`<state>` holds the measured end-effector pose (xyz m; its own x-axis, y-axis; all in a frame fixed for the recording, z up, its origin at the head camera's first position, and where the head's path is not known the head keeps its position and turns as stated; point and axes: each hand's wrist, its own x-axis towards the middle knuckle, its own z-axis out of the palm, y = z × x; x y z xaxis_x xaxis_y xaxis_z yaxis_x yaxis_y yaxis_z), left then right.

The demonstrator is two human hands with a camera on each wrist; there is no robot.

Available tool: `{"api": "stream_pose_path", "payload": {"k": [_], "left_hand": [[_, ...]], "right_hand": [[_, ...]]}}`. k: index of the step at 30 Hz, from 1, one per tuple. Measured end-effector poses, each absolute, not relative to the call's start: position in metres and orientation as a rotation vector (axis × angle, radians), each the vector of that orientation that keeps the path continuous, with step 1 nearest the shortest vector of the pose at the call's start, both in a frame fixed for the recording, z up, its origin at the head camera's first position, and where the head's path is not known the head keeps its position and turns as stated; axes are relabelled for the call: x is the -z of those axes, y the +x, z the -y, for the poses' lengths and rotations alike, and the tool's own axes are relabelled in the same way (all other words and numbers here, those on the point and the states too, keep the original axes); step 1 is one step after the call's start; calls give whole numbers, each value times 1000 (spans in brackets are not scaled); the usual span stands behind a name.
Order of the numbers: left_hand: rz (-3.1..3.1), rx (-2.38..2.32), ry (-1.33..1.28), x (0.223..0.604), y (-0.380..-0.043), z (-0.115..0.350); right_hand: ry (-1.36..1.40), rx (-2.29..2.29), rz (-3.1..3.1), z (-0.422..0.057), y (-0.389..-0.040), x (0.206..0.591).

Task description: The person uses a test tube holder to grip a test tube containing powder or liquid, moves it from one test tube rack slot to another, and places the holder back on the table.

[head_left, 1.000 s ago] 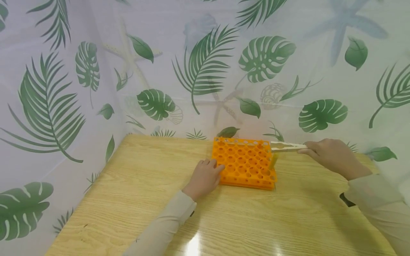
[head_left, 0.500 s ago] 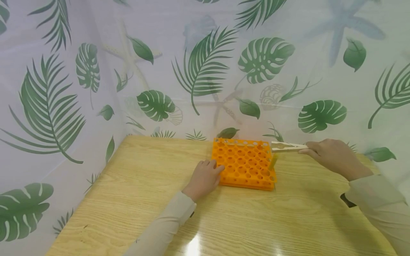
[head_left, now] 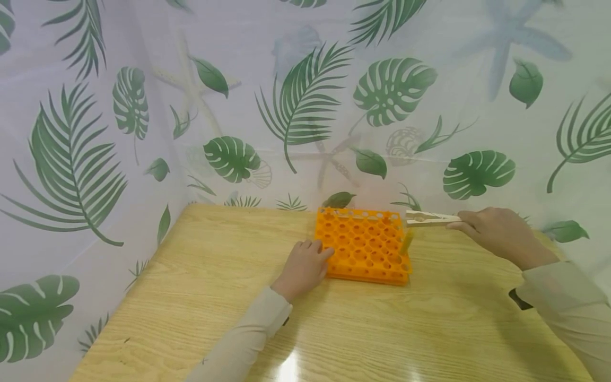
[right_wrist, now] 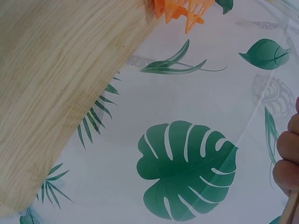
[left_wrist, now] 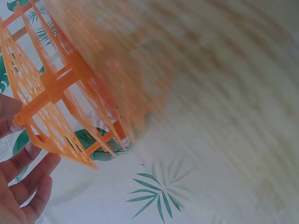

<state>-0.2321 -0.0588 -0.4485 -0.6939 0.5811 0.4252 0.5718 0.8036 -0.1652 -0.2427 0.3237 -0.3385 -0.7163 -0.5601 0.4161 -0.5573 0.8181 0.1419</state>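
An orange test tube rack (head_left: 360, 268) with rows of round holes stands near the table's far edge. At its left front side my left hand (head_left: 305, 267) grips it, fingers around the corner of the rack's end (left_wrist: 35, 105) in the left wrist view. A test tube with yellow contents (head_left: 406, 242) leans in a hole at the rack's right end. My right hand (head_left: 498, 231) holds a wooden test tube clamp (head_left: 431, 218) by its handle, level, just right of the rack. Nothing shows between the clamp's tips. Only the fingers (right_wrist: 287, 149) show at the right wrist view's edge.
The wooden table (head_left: 229, 276) carries the rack. A leaf-print cloth (head_left: 267, 106) hangs right behind its far edge, and another stretch of cloth (head_left: 62, 212) runs along its left side.
My right hand and the clamp have drifted slightly right, widening the small gap to the rack and the yellow tube. My left hand keeps its grip on the rack.
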Motion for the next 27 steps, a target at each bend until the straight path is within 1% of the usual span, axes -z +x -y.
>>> {"api": "stream_pose_path", "payload": {"k": [18, 27], "left_hand": [[2498, -12, -868, 452, -234, 59], [2502, -7, -861, 450, -233, 59]], "right_hand": [[848, 42, 2481, -329, -244, 329], [771, 39, 2567, -333, -240, 325]]}}
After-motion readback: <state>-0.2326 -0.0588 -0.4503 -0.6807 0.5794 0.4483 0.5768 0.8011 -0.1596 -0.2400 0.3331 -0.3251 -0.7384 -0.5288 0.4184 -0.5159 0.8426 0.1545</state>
